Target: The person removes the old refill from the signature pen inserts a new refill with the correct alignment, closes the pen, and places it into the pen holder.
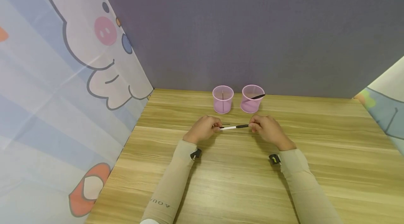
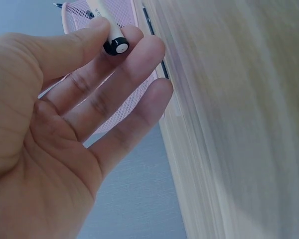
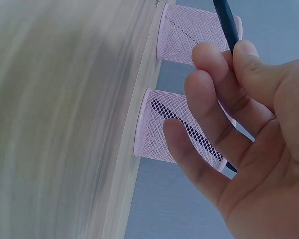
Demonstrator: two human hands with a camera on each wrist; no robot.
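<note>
A pen with a white barrel and a black cap [image 1: 242, 126] is stretched level between the two hands, just above the table. My left hand [image 1: 204, 128] pinches the white barrel [image 2: 100, 11] between thumb and index finger near its black end plug [image 2: 120, 47]; the other fingers are loosely spread. On the opposite end, my right hand [image 1: 266, 128] pinches the black cap [image 3: 226, 22] with thumb and fingertip. A thin dark rod [image 1: 226, 124], perhaps a refill, lies on the table behind the pen, partly covered by the left hand.
Two pink mesh cups [image 1: 222, 106] stand side by side at the table's back. The left one holds a thin dark stick; in the right cup [image 1: 250, 106] leans a black pen [image 1: 258, 96]. A grey panel [image 1: 240, 34] rises behind the wooden table [image 1: 227, 182]; a printed curtain [image 1: 56, 111] hangs at left.
</note>
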